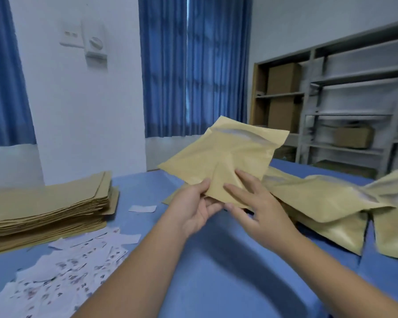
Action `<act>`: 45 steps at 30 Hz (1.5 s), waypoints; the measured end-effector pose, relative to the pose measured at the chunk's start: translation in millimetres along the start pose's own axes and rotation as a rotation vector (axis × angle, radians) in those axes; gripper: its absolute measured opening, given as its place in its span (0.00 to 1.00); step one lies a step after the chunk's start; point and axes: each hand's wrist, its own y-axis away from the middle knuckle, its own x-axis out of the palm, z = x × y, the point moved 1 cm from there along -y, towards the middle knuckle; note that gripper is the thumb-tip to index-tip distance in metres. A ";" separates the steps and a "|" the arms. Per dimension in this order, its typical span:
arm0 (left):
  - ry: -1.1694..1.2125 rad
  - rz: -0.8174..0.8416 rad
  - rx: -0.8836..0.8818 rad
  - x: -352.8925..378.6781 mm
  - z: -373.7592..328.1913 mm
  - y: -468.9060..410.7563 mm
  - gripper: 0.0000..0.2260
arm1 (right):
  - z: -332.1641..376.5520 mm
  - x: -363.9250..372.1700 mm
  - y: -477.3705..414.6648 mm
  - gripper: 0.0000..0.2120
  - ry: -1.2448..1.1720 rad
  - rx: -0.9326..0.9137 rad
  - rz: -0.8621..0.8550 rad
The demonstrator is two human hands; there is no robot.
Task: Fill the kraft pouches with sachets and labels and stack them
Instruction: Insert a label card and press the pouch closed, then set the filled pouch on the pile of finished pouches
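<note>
Left hand [191, 205] is pinching pouch [225, 154] corner, pouch hanging above table [216, 267]; right hand [260, 203] is pressing straight fingers on its face; probably filled; smoothing it flat is aiding stacking.

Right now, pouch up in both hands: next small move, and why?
Probably lay the pouch on the pile of pouches at right: it looks puffed, mouth open, like those; the left hand pinches its lower corner, the right hand lies flat on its face, and neither holds anything else.

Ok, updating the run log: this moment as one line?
left hand pinches pouch corner; right hand rests on pouch; pouch raised above table
</note>
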 end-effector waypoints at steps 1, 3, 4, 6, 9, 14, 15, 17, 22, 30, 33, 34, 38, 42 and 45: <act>-0.025 0.021 -0.012 10.6 -0.2 -8.6 0.10 | -11.7 -3.4 -7.9 0.20 0.017 0.040 -0.035; -0.107 0.011 -0.065 25.1 4.5 -21.4 0.10 | -37.8 -7.0 -20.9 0.21 0.033 0.197 -0.075; -0.144 -0.027 -0.099 27.8 9.6 -25.0 0.10 | -51.8 -7.8 -24.2 0.24 0.044 0.312 -0.058; -0.188 -0.099 -0.146 22.6 22.0 -27.9 0.13 | -75.4 -5.9 -21.8 0.27 0.101 0.530 0.012; -0.174 -0.138 -0.183 2.6 33.2 -19.9 0.09 | -87.9 10.5 -8.2 0.26 0.209 0.653 0.118; -0.176 -0.255 -0.149 -32.9 27.3 1.6 0.05 | -64.1 52.3 0.8 0.19 0.240 0.554 0.200; -0.185 -0.275 -0.144 -38.9 23.8 6.6 0.05 | -57.9 59.7 -0.8 0.19 0.212 0.532 0.223; -0.211 -0.313 -0.130 -50.4 14.0 17.9 0.04 | -43.9 74.6 -6.7 0.18 0.170 0.483 0.273; -0.263 -0.410 -0.078 -85.7 -26.4 56.6 0.03 | 2.6 114.7 -27.8 0.16 0.145 0.323 0.382; -0.383 -0.676 0.139 -171.1 -115.2 158.8 0.04 | 112.8 187.0 -65.2 0.12 0.070 -0.015 0.585; -0.592 -0.824 0.239 -210.6 -149.0 205.2 0.05 | 156.4 208.9 -77.1 0.11 0.068 -0.140 0.643; -0.652 -0.859 0.264 -223.5 -159.9 218.8 0.05 | 169.3 215.7 -80.4 0.12 0.085 -0.187 0.659; -1.003 -1.046 0.310 -286.9 -181.1 269.3 0.07 | 211.2 241.4 -89.8 0.14 0.198 -0.345 0.696; -1.339 -1.209 0.220 -336.8 -179.4 303.9 0.11 | 236.3 268.5 -99.0 0.14 0.295 -0.419 0.712; -1.281 -1.264 0.271 -341.6 -185.7 299.7 0.09 | 244.0 287.4 -110.6 0.18 0.370 -0.422 0.681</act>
